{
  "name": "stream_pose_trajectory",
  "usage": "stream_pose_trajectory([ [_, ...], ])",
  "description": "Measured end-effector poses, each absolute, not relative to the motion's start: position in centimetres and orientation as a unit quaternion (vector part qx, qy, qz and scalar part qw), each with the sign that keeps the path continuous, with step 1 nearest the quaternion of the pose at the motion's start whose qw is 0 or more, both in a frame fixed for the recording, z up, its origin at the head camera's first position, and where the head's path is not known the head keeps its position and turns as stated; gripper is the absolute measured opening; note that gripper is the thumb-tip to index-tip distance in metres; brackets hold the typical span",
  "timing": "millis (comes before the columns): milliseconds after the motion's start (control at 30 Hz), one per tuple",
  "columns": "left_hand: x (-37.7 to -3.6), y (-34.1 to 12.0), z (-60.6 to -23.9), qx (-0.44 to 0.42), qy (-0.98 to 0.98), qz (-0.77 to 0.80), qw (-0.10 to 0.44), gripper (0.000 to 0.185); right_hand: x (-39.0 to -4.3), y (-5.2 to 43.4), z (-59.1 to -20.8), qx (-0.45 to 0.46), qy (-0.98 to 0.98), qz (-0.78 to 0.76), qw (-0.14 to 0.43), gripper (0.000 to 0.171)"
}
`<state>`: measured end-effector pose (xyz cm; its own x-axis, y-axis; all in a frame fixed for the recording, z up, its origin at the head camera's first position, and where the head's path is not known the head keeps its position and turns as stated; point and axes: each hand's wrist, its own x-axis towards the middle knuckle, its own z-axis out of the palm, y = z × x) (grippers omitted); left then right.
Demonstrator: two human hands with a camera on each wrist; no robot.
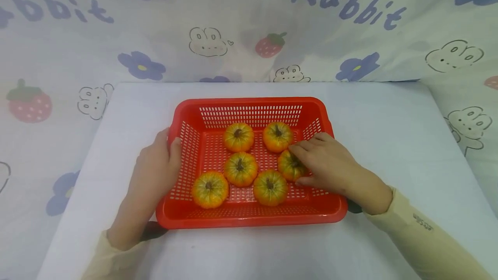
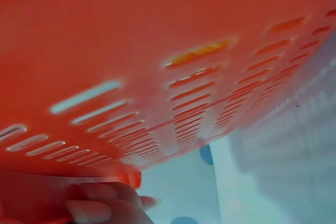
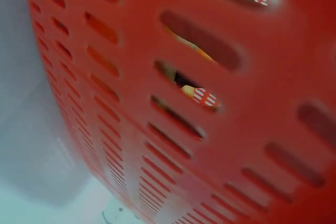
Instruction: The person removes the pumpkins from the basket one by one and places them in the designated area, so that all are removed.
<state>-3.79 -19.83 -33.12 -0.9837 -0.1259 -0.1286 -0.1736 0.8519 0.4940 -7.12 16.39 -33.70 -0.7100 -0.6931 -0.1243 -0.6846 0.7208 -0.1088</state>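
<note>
A red plastic basket (image 1: 249,221) with slotted walls stands on the white table, and several small orange-yellow pumpkins (image 1: 240,169) sit in it. My left hand (image 1: 153,167) grips the basket's left rim, thumb on top and fingers outside; the left wrist view shows the fingers (image 2: 100,208) curled under the rim. Reaching over the right wall, my right hand (image 1: 328,163) holds the rightmost pumpkin (image 1: 288,165), with fingers on its far side and thumb on its near side. That hand partly covers this pumpkin. Only the outer slotted wall (image 3: 131,103) fills most of the right wrist view.
The white tabletop (image 1: 389,133) extends on both sides of the basket. Behind it hangs a pale cloth (image 1: 241,12) printed with rabbits, strawberries and purple flowers. Two pumpkins lie along the back of the basket, the others nearer the front.
</note>
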Motion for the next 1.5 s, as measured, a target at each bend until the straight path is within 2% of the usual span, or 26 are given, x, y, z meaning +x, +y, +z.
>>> stream_pose_trajectory([
  [733,-3.45,-19.78,-33.12,-0.153,0.941,0.293,0.069,0.063,-6.91,16.12,-34.26,-0.365,0.929,-0.009,0.057,0.077],
  [1200,-3.48,-19.80,-32.94,-0.160,0.933,0.306,0.100,0.059,-6.77,16.29,-34.36,-0.359,0.932,-0.031,0.047,0.078],
  [1500,-3.49,-19.88,-33.21,-0.160,0.937,0.297,0.093,0.060,-6.66,16.35,-34.32,-0.357,0.932,-0.046,0.044,0.078],
])
